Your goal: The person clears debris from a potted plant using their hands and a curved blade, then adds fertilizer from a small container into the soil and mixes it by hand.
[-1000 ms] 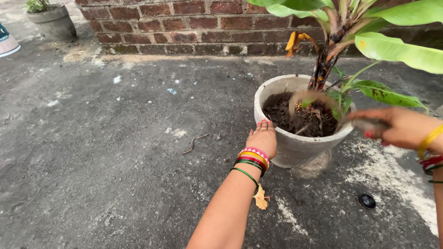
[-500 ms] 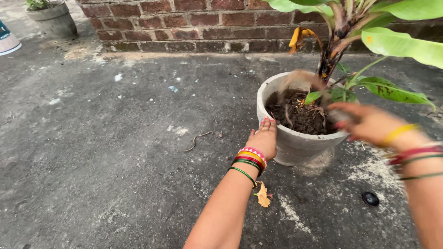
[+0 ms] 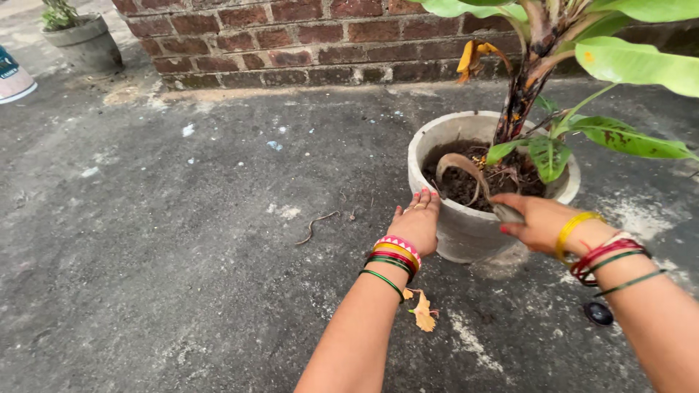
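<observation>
Grey concrete pot (image 3: 466, 233) is standing upright on the asphalt, its plant stem rising vertically, while the left hand (image 3: 416, 223) is pressing flat, fingers straight, against its near rim and the right hand (image 3: 535, 218), fingers wrapped, is gripping a curved trowel (image 3: 466, 171) pointing leftward into the soil (image 3: 466, 185).

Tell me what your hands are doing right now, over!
Left hand flat against the grey pot, open. Right hand in a closed grip on a curved digging tool, blade in the soil. Plant stem just behind the blade.
</observation>
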